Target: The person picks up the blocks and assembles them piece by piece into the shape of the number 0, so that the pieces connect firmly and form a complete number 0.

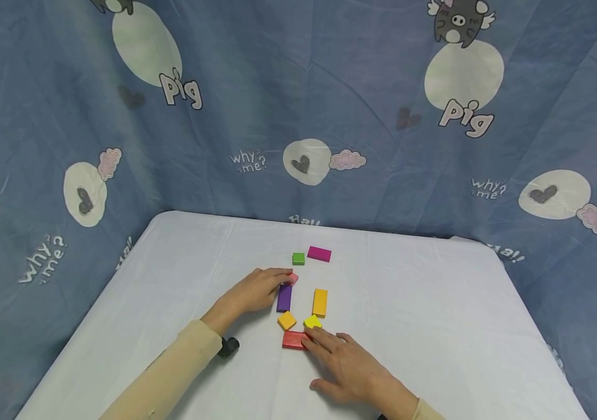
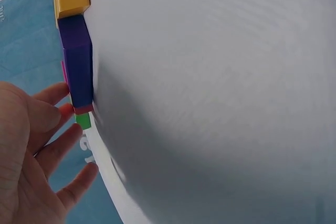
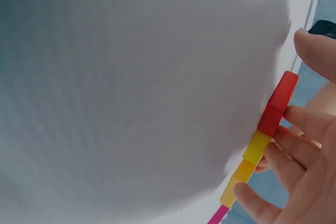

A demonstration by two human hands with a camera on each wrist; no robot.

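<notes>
The left hand (image 1: 258, 293), fingers apart, partly hides a pink block (image 1: 294, 279). The spread right hand (image 1: 345, 367) overlaps a red oblong block (image 1: 293, 340).

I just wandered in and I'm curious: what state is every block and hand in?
magenta block, untouched
green block, untouched
pink block, partly covered
purple block, lying flat
long orange block, untouched
small orange block, untouched, askew
yellow block, askew, partly covered
red block, partly covered
left hand, fingers extended over pink block
right hand, fingers extended at red block

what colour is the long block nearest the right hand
Red; right wrist view shows the block best.
</notes>
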